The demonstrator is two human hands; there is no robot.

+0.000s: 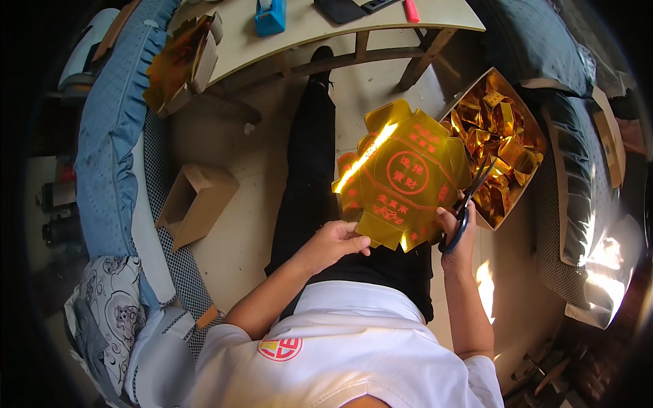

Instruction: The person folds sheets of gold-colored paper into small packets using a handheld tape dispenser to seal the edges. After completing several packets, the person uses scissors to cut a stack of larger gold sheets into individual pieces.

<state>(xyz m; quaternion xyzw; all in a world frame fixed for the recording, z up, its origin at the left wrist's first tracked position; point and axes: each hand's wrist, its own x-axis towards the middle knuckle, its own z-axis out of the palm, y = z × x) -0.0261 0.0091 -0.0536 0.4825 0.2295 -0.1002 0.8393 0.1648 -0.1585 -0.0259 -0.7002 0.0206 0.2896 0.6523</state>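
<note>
A flat, die-cut sheet of shiny gold card (403, 173) with red printing is held above my lap. My left hand (339, 246) pinches its lower left edge between thumb and fingers. My right hand (457, 224) grips a pair of scissors (461, 217) with dark blue handles, blades pointing up and slightly parted, and also touches the sheet's right edge. Just beyond the scissors, a cardboard box (530, 125) holds many folded gold foil pieces (502, 148). More flat gold card (176, 66) lies in a stack at the table's left end.
The table (229, 46) ahead bears a blue tape dispenser (270, 18), a black case (339, 9) and a pink object (411, 10). An open cardboard box (204, 204) lies to the left. Cushioned seats (109, 153) flank both sides.
</note>
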